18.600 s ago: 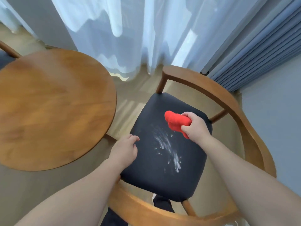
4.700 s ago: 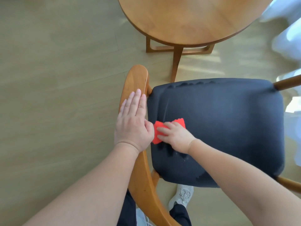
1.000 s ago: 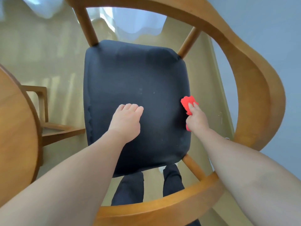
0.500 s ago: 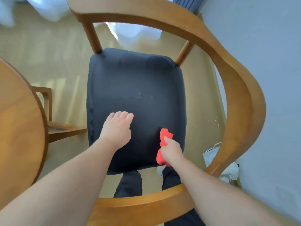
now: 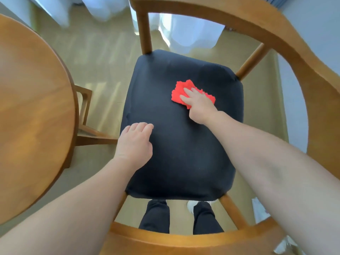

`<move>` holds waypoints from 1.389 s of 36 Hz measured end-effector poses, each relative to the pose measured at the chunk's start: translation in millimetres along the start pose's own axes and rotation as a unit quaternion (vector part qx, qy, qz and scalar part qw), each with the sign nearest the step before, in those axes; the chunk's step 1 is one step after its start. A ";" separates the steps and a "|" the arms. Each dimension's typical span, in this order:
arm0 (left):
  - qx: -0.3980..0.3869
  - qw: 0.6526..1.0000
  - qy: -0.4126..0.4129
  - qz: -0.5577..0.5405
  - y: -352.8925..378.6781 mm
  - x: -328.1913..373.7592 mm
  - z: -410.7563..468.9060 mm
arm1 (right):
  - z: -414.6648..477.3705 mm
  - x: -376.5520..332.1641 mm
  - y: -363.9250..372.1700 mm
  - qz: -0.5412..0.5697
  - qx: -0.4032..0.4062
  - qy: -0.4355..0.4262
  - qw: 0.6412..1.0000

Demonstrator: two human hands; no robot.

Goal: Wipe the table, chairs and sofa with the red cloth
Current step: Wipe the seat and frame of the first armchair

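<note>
The right hand (image 5: 199, 105) is lying flat, fingers straight, grasping nothing, just pressing the red cloth (image 5: 181, 91) down onto the seat (image 5: 184, 153). The cloth is spreading out ahead of the fingertips. Half a second ago it was bunched at the seat's near edge; now it is sitting past the middle, towards the far side. So the hand is sweeping away from the person in one long stroke, and the seat is looking nearly covered. Nearer and to the left of it, the left hand (image 5: 135, 144) is resting on the cushion, fingers loosely bent, empty and bracing. Circling beyond both hands, the chair frame (image 5: 294, 52) is probably waiting its turn. Far left, the desk (image 5: 31, 107) is edging into view.
</note>
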State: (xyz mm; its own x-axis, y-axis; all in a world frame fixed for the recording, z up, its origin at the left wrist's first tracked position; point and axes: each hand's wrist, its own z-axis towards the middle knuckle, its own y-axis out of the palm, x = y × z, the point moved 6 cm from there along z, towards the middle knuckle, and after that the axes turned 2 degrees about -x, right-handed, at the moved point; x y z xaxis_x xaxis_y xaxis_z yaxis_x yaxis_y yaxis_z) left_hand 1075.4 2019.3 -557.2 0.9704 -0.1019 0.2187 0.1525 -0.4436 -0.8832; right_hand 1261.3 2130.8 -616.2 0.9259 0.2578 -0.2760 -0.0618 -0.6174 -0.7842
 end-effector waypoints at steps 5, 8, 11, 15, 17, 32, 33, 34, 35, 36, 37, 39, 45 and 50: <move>0.001 1.000 -0.010 -0.002 5.8 6.5 -8.6 | -42.9 -18.5 51.2 0.039 0.037 -0.068 0.996; -0.004 1.000 -0.021 -0.004 8.1 11.0 -15.5 | -81.6 -31.1 85.4 0.038 -0.010 -0.086 0.996; -0.002 1.000 -0.025 -0.006 4.7 18.0 -22.4 | -121.9 -44.4 117.9 0.026 -0.067 -0.125 0.990; -0.002 1.000 -0.023 -0.013 -10.1 30.1 -34.8 | -163.9 -53.9 128.0 0.021 -0.217 -0.143 0.965; 0.004 0.999 -0.024 -0.022 -21.4 35.2 -42.5 | -181.2 -53.3 124.5 0.058 -0.268 -0.113 0.955; -0.045 0.963 0.183 -0.192 -129.9 108.8 -104.3 | -265.5 -67.0 -94.6 0.441 -0.031 0.006 0.897; -0.038 0.961 0.178 -0.207 -139.4 110.7 -105.6 | -269.6 -71.4 -105.2 0.441 -0.022 0.001 0.897; -0.030 0.959 0.172 -0.224 -148.3 111.1 -106.1 | -273.5 -75.7 -114.8 0.439 -0.010 -0.003 0.898; -0.027 0.956 0.164 -0.242 -156.5 110.5 -106.3 | -277.1 -79.0 -122.9 0.434 0.005 -0.003 0.901; -0.025 0.952 0.156 -0.263 -164.0 109.5 -106.2 | -280.5 -80.8 -128.7 0.428 0.020 0.003 0.904; -0.022 0.947 0.146 -0.285 -171.2 107.8 -106.1 | -283.6 -81.5 -133.6 0.427 0.034 0.010 0.904; -0.015 0.938 0.128 -0.322 -186.0 105.1 -106.3 | -289.3 -80.1 -139.1 0.443 0.057 0.024 0.894; -0.001 0.933 0.116 -0.340 -219.4 108.6 -109.6 | -311.9 -91.4 -145.4 0.537 0.037 -0.005 0.843; 0.038 0.934 0.104 -0.338 -236.6 118.9 -124.2 | -317.5 -99.6 -156.2 0.459 0.089 0.001 0.884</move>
State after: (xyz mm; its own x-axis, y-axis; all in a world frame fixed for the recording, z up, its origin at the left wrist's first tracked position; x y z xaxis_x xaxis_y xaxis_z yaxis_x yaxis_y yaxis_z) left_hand 1131.5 2001.5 -270.7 0.5905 0.0041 0.8070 0.7387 -0.4055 -0.5384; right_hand 1297.0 1965.6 -289.8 0.4551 -0.2932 -0.8408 -0.8452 -0.4394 -0.3043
